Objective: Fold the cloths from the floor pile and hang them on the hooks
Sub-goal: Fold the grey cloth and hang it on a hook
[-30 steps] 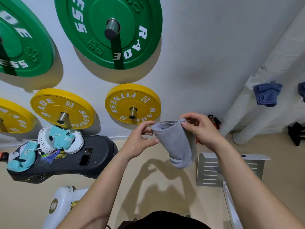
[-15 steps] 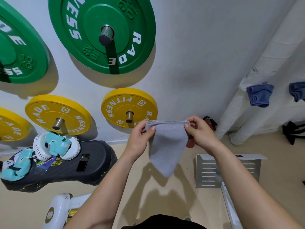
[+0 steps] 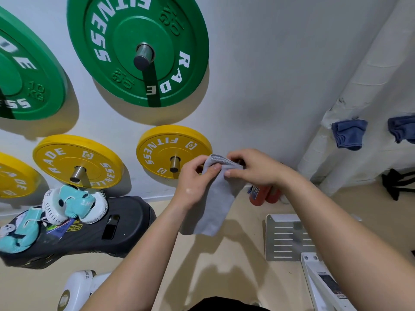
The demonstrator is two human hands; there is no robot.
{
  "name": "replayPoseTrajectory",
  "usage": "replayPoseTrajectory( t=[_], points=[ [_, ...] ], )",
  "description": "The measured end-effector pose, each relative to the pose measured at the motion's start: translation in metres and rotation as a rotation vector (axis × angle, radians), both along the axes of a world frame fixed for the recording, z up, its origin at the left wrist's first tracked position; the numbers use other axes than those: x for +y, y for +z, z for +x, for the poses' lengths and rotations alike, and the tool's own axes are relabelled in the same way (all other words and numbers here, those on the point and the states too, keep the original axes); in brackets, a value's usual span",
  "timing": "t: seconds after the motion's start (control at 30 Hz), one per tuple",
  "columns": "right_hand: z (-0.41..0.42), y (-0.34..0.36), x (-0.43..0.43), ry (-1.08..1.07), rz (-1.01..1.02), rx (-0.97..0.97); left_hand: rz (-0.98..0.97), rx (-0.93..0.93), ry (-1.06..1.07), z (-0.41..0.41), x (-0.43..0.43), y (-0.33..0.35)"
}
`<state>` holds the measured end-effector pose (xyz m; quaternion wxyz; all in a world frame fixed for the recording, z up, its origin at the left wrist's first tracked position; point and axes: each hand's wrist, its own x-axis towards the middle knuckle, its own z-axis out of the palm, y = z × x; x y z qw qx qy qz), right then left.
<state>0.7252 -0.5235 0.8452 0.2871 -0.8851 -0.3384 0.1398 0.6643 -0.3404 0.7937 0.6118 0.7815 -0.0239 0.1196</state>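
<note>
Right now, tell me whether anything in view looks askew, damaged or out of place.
Nothing is spilled or damaged. The blue cloth and a second blue cloth at right hang bunched and lopsided rather than neatly folded. The grey cloth, pinched at its top edge by the left hand and right hand, hangs in a narrow fold.

White wall (image 3: 269, 63), mounted weight plates (image 3: 121, 86), beige floor (image 3: 224, 277)

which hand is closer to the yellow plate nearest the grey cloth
Left. The left hand pinches the grey cloth at the right edge of the yellow plate, overlapping it in view; the right hand holds the cloth's top further right, clear of the plate.
</note>
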Motion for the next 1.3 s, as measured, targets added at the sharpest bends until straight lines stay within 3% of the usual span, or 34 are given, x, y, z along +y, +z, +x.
replayPoseTrajectory(
  t=[0.23, 0.53, 0.67, 0.77, 0.9, 0.97, 1.03, 1.17, 1.3],
  points=[
    [0.011, 0.022, 0.026, 0.143, -0.02, -0.175, -0.211, 0.117, 0.006, -0.009, 0.01, -0.006],
    [0.04, 0.077, 0.021, 0.114, 0.123, -0.196, -0.087, 0.35, -0.038, -0.011, 0.008, -0.054],
    [0.056, 0.092, 0.006, 0.003, 0.159, -0.235, -0.052, 0.445, -0.073, -0.022, 0.016, -0.076],
    [0.067, 0.086, -0.009, -0.14, 0.178, -0.272, -0.091, 0.472, 0.016, -0.027, 0.034, -0.083],
    [0.068, 0.04, -0.028, -0.432, 0.181, -0.276, -0.474, 0.455, 0.193, -0.023, 0.063, -0.077],
    [0.056, 0.006, -0.032, -0.558, 0.228, -0.21, -0.572, 0.377, 0.282, -0.017, 0.072, -0.067],
    [0.038, -0.029, -0.03, -0.655, 0.305, -0.15, -0.436, 0.312, 0.395, -0.007, 0.074, -0.06],
    [0.004, -0.081, -0.021, -0.796, 0.394, -0.102, 0.142, 0.301, 0.678, -0.002, 0.068, -0.062],
    [-0.008, -0.114, -0.026, -0.862, 0.311, -0.135, 0.469, 0.327, 0.68, -0.005, 0.073, -0.072]
  ],
)
